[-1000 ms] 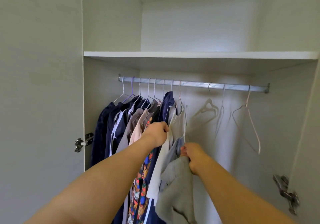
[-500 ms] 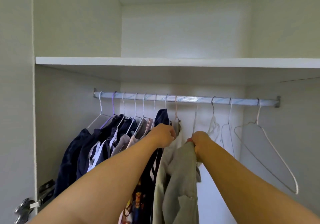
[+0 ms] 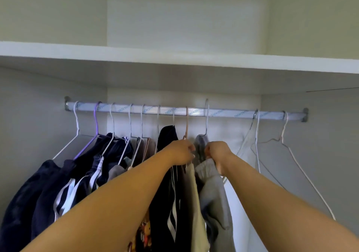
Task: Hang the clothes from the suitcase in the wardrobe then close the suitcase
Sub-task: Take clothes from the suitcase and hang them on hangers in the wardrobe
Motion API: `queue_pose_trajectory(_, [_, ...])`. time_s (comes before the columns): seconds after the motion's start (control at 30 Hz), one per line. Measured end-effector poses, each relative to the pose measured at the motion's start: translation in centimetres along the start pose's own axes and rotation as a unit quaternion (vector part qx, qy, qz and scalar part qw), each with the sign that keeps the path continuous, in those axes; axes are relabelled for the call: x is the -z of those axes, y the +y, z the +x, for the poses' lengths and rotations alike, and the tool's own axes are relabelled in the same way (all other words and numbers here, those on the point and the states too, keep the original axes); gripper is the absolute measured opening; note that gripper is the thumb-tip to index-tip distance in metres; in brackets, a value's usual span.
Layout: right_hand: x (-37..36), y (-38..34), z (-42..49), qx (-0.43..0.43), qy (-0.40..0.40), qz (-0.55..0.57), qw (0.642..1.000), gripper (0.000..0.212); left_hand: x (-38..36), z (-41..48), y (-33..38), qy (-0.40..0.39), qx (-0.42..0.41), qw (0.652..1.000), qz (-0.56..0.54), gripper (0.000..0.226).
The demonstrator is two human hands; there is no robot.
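Wardrobe [image 3: 281,37], interior, head view.

- Rail [image 3: 233,114]: carries a row of hung clothes [image 3: 108,154] at left, dark tops with white stripes among them, then a beige piece [image 3: 194,203].
- Grey garment [image 3: 215,197]: on a white hanger [image 3: 207,119], just right of the beige piece. The hook stands over the rail; whether it is seated cannot be told.
- Left hand [image 3: 182,152]: fingers curled, pinching the garment's left top edge.
- Right hand [image 3: 217,151]: fingers curled round the fabric at its right top edge.
- Spare hangers [image 3: 272,144]: bare, at the rail's right end, well apart from the garment.
- Shelf [image 3: 174,57]: above the rail.
- Suitcase: not in view.

Status, as judged: hanging is well advanced, with this piece nearly placed. Left to do: let go, hang whatever remains in the suitcase, then close it.
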State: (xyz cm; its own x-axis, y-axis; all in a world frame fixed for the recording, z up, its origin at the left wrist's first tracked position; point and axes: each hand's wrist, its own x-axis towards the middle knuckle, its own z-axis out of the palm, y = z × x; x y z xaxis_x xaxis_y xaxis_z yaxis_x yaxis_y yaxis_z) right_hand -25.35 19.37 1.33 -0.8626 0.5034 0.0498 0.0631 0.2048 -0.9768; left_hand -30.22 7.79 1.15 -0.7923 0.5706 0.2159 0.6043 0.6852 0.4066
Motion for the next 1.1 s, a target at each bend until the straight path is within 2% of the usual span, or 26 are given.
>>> queue_pose_trajectory(0.1, [-1.0,1.1,0.8,-0.019,-0.008,-0.043,0.999,0.03,-0.6,-0.1,-0.2,0.009,-0.007,1.0,-0.013,0.032])
queue_pose_trajectory(0.23, [-1.7,1.7,1.3,-0.037,-0.027,-0.031,0.998,0.025,-1.6,-0.4,-0.8,0.048,0.017,0.998,-0.029,0.029])
queue_pose_trajectory(0.37, [-1.9,1.8,0.6,-0.038,-0.04,0.015,0.998,0.026,-3.0,-1.2,-0.6,0.117,0.037,0.992,0.026,0.025])
queue_pose_trajectory(0.5, [-1.4,3.1,-0.9,-0.046,-0.063,-0.001,0.997,0.03,-4.0,-1.8,-0.4,0.162,0.047,0.985,0.047,0.028])
queue_pose_trajectory(0.6, [-0.4,4.4,-1.5,-0.052,-0.061,-0.03,0.996,0.031,-4.3,-2.9,0.4,0.159,0.06,0.985,0.01,0.036])
queue_pose_trajectory(0.73, [0.8,5.0,-2.4,-0.032,-0.074,-0.157,0.984,0.02,-4.9,-4.7,2.5,0.073,0.04,0.995,0.052,0.04])
queue_pose_trajectory(0.8, [1.6,5.5,-3.2,-0.011,-0.083,-0.197,0.977,0.026,-5.0,-5.6,3.3,0.043,0.065,0.995,0.055,0.039])
queue_pose_trajectory(0.9, [3.1,6.7,-4.6,-0.021,-0.105,-0.225,0.968,0.039,-5.5,-6.6,4.2,0.059,0.106,0.989,0.085,0.04])
queue_pose_trajectory(0.97, [4.3,7.5,-5.2,-0.054,-0.095,-0.204,0.973,0.038,-6.2,-7.1,4.8,0.082,0.126,0.982,0.111,0.043])
queue_pose_trajectory(1.1, [6.1,7.8,-6.8,-0.103,-0.103,-0.122,0.982,0.011,-7.2,-7.7,5.8,0.099,0.15,0.98,0.09,0.055])
